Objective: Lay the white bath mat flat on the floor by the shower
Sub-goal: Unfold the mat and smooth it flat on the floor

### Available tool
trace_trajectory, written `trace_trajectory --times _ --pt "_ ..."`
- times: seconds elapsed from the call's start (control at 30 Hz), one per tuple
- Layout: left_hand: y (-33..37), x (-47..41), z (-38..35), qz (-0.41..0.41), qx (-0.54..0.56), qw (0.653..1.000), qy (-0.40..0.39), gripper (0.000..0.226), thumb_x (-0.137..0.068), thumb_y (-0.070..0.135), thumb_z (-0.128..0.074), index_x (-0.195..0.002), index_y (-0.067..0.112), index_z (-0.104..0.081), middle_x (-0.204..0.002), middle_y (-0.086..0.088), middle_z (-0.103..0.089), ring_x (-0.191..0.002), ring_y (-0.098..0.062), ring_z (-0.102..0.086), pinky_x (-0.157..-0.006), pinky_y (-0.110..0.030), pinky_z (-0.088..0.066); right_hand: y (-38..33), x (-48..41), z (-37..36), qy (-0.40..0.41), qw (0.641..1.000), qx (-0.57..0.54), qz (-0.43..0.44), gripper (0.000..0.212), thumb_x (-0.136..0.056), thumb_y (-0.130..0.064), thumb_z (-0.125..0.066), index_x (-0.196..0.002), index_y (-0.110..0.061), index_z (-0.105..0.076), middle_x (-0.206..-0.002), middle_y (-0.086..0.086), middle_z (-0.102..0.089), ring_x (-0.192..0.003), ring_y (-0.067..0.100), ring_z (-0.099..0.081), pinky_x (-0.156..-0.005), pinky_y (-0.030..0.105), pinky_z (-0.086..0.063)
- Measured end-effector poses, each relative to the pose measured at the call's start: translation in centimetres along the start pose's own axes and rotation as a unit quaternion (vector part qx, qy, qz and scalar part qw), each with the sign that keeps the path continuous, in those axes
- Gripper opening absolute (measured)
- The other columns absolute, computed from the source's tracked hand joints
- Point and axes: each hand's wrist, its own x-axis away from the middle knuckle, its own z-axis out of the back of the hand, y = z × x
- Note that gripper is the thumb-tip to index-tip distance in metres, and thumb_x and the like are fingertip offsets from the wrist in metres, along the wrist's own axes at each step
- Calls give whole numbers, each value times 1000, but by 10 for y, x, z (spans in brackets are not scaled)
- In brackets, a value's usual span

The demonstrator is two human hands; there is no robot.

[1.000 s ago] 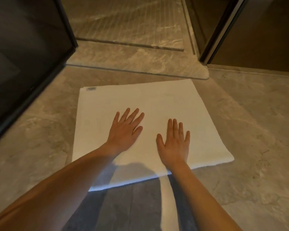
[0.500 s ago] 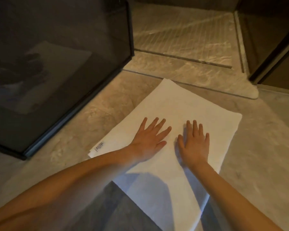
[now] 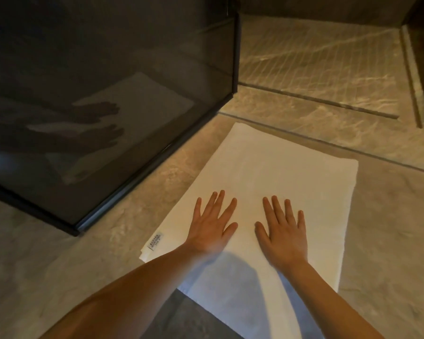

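The white bath mat [image 3: 274, 167] lies spread flat on the stone floor, its far edge close to the shower threshold [image 3: 328, 143]. A small label [image 3: 155, 242] shows at its near left corner. My left hand [image 3: 212, 225] rests palm down on the mat's middle, fingers straight and spread. My right hand [image 3: 283, 232] lies flat beside it, a short gap between the thumbs. Both forearms reach in from the bottom, and my shadow covers the mat's near part.
A dark glass shower panel [image 3: 108, 94] with a black frame stands at the left, its corner post [image 3: 235, 50] just beyond the mat. The ribbed shower floor [image 3: 316, 62] lies behind the threshold. Bare stone floor [image 3: 389, 241] surrounds the mat at right and left.
The view has swung left and drawn closer, so the mat now runs diagonally. Both hands stay flat on the mat, and the gap between them has changed little.
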Motion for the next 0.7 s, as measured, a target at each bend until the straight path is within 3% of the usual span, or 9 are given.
trace_trajectory --times 0.17,0.33,0.5,0.7 --pt "-20 -4 -2 28 7 999 15 60 -94 61 1 -149 40 16 -160 1 19 -146 -16 21 -114 -45 20 -14 -24 -2 -5 1000 6 30 67 -95 -60 -6 -154 -34 9 -161 -9 10 -149 19 15 -120 46 8" --pt "-30 -14 0 38 9 999 23 61 -94 60 3 -151 39 11 -162 -1 12 -146 -17 19 -116 -48 15 -21 -42 -1 -7 999 9 43 66 -95 -60 -8 -154 -35 6 -163 -8 4 -150 20 12 -120 46 8" --pt "-39 -26 9 37 -8 999 -6 61 -95 57 0 -151 36 12 -162 -3 15 -147 -19 18 -115 -49 16 -27 -58 1 -13 999 20 41 69 -91 -61 -2 -154 -35 7 -163 -8 4 -150 20 11 -121 47 6" --pt "-40 -26 22 19 -14 999 -30 60 -99 53 -10 -153 32 6 -162 -2 12 -147 -20 16 -115 -49 15 -43 -57 13 -22 999 7 29 65 -97 -53 -12 -155 -29 3 -164 -3 3 -150 22 9 -120 49 3"
